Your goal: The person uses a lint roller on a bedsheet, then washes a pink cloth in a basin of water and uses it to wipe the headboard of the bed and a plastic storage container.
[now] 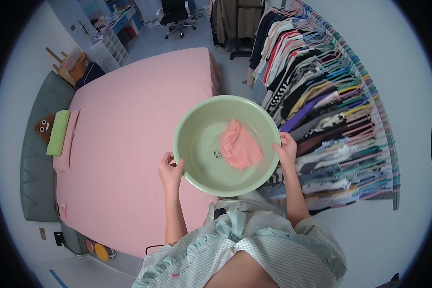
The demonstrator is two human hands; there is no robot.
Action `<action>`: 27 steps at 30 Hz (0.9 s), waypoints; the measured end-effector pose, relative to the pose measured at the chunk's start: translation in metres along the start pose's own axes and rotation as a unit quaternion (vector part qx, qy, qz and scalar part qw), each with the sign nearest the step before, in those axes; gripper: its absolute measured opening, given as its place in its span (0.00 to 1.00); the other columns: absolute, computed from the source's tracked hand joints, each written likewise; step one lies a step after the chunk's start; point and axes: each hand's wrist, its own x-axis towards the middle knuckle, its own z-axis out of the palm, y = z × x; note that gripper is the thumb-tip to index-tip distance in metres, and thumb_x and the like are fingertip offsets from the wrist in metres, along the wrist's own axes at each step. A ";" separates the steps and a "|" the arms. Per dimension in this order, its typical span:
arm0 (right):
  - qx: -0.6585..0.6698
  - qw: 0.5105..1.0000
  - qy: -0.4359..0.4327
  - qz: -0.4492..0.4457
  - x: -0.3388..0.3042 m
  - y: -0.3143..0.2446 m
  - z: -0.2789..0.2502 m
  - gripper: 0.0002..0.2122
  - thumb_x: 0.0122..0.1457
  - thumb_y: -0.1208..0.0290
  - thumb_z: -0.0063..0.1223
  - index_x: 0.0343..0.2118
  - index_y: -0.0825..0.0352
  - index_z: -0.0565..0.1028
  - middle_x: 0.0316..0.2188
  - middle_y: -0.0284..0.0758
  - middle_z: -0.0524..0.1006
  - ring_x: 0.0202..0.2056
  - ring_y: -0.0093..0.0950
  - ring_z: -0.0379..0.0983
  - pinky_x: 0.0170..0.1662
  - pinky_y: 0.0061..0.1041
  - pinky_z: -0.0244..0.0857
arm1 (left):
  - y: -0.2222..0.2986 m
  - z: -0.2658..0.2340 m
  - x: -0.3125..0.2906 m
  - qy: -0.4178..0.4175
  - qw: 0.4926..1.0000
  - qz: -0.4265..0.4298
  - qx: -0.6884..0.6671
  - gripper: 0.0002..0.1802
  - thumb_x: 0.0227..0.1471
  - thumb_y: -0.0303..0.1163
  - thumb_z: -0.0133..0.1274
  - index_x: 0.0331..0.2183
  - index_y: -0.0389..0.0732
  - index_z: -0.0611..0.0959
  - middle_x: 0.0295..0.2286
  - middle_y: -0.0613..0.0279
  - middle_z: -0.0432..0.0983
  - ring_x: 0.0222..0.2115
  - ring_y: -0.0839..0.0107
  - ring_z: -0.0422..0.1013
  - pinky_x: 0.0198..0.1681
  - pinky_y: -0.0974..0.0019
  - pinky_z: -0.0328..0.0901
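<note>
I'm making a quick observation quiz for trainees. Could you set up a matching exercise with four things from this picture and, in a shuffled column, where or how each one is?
Things:
1. Round pale green basin
2. Crumpled pink fabric cloth
3. Long bright green pillow
4. Black office chair with wheels

Places or states:
A. Lying inside the basin
B. Near the grey padded headboard
C. Standing past the far edge of the pink-covered bed
D. Held at its rim by the left hand and right hand

Right pairs: 1-D, 2-A, 3-B, 4-C
</note>
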 end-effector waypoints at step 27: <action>0.008 0.999 -0.024 -0.023 0.576 0.046 0.107 0.13 0.44 0.85 0.48 0.36 0.73 0.70 0.30 0.34 0.78 0.30 0.19 0.73 0.33 0.16 0.66 | 0.082 0.264 0.493 0.024 1.000 0.005 -0.009 0.08 0.40 0.25 0.54 0.27 0.32 0.77 0.22 0.62 0.76 0.20 0.77 0.72 0.23 0.73 0.64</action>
